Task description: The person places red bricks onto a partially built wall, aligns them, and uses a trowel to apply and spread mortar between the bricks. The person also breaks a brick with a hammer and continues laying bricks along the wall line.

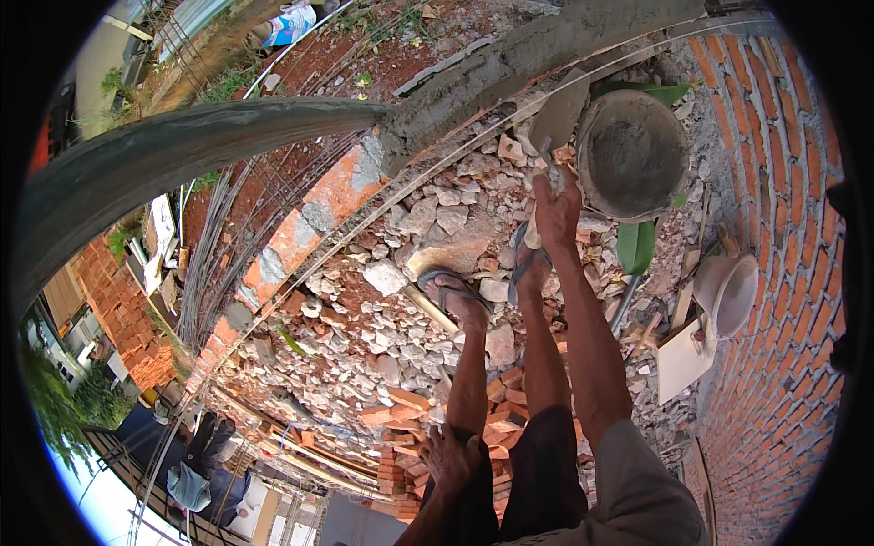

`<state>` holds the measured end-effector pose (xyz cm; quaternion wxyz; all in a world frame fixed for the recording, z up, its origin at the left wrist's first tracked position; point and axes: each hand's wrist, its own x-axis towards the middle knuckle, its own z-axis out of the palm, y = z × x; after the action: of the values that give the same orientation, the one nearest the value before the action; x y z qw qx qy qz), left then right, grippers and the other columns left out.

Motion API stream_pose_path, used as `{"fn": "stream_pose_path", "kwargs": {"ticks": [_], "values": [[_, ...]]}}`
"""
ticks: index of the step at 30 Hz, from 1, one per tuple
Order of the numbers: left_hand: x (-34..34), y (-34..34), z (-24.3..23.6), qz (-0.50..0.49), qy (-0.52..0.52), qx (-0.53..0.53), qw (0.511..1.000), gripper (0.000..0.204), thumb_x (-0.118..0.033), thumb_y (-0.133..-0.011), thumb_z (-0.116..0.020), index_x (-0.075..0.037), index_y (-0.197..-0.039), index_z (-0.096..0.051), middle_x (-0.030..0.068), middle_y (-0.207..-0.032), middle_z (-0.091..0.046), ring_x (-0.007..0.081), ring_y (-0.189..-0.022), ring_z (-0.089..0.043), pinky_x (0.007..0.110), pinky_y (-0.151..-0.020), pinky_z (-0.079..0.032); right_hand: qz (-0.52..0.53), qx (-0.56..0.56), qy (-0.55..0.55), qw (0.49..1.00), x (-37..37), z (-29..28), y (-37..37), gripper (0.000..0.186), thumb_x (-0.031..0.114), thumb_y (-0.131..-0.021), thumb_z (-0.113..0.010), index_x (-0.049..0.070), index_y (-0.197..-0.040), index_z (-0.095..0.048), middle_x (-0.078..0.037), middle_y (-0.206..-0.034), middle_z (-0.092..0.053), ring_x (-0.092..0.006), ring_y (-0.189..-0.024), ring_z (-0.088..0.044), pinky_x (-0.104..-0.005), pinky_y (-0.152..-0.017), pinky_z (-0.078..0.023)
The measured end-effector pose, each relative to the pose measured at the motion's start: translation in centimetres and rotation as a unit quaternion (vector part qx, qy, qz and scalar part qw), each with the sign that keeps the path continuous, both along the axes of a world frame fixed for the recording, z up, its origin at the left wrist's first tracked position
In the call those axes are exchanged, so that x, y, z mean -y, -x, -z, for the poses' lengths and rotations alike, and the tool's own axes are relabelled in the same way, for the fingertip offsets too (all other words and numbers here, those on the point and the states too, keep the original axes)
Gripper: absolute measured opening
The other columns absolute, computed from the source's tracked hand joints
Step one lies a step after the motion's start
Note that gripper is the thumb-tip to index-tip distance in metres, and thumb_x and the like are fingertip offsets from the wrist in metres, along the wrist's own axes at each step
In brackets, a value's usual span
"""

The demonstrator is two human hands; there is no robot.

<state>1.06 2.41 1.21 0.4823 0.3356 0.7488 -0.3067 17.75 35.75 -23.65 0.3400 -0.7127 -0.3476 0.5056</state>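
Observation:
My right hand [557,207] is closed round the handle of a trowel [559,116]. Its grey, mortar-smeared blade points away from me, beside the low brick wall [320,202]. Just right of the trowel stands a round bucket [590,189] holding wet grey mortar [630,153]. Fresh mortar [510,77] coats the far stretch of the low wall, while bare brick with grey patches shows on the nearer stretch. My left hand [451,460] rests on my left knee with its fingers spread, holding nothing.
Broken stone and brick rubble [360,341] lies around my sandalled feet. A taut string [401,196] runs along the low wall. Loose bricks [510,409] are piled near my legs. On the right rise a tall brick wall [774,218] and a tipped pale bucket [733,296].

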Motion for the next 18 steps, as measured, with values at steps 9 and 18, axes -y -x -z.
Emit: {"fn": "stream_pose_path", "kwargs": {"ticks": [9,18], "values": [[-0.4,-0.4,-0.1,-0.014,-0.006,-0.016,1.000,0.065,-0.042,-0.085,-0.063,0.005,-0.127,-0.047,0.0271,-0.128,-0.048,0.0458,-0.124,-0.047,0.059,-0.105,-0.033,-0.123,0.071,0.093,0.985,5.2,-14.3,-5.9,0.048,0.010,-0.088,-0.063,-0.001,-0.132,-0.050,-0.019,-0.109,-0.066,-0.0226,-0.092,-0.065,-0.0366,-0.079,-0.054],[-1.7,0.1,-0.7,-0.003,-0.026,-0.007,1.000,0.067,-0.041,-0.085,-0.064,0.006,-0.129,-0.045,0.0274,-0.134,-0.047,0.0457,-0.125,-0.045,0.059,-0.106,-0.032,-0.220,0.566,0.126,0.784,5.0,-11.7,-19.0,0.039,0.007,-0.087,-0.066,0.001,-0.121,-0.047,-0.026,-0.103,-0.062,-0.0425,-0.090,-0.067,-0.0479,-0.076,-0.054]]}}
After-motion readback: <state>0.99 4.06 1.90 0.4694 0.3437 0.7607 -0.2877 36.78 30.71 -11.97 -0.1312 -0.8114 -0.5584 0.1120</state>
